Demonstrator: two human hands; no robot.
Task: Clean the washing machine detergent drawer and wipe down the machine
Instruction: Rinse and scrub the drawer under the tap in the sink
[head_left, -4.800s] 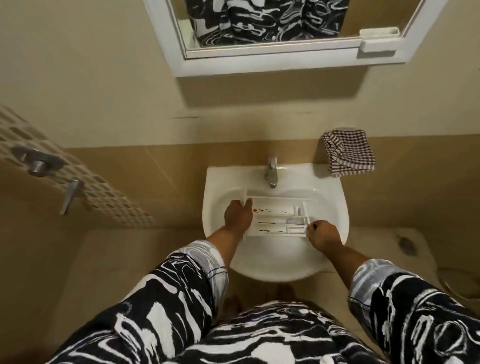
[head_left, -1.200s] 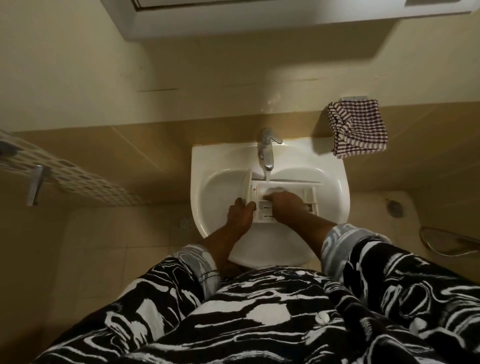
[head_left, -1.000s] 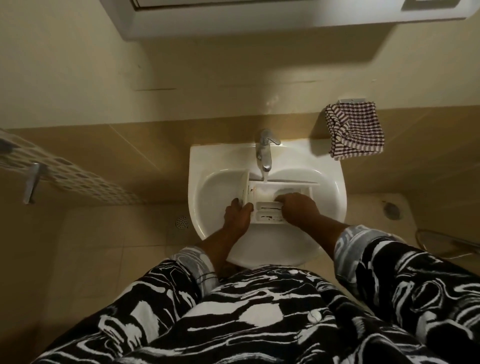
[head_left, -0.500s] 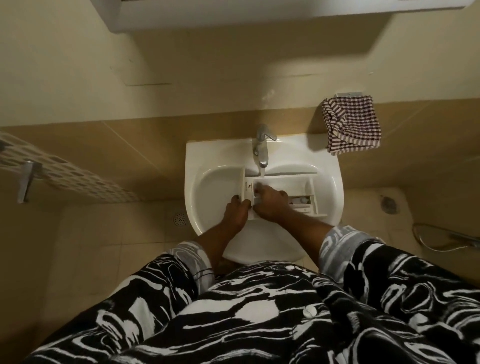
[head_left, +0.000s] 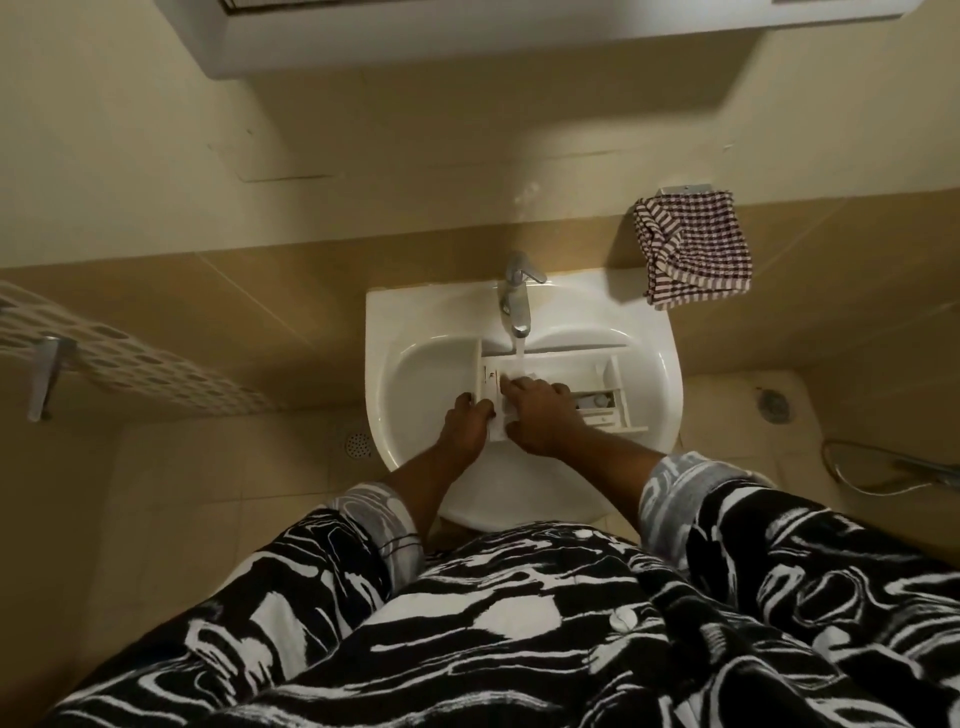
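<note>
your left hand (head_left: 466, 418) is curled round the near-left end of the detergent drawer (head_left: 615, 395), which lies across the sink (head_left: 395, 332) bowl. your right hand (head_left: 543, 413) lies on it just right of the left hand, fingers stretched flat into the compartment under the faucet (head_left: 516, 296) stream. i cannot tell if anything is beneath them. rub into the corners beyond your fingertips, and tilt the drawer away from your left palm so the water drains. then work toward the compartments right of your right wrist.
</note>
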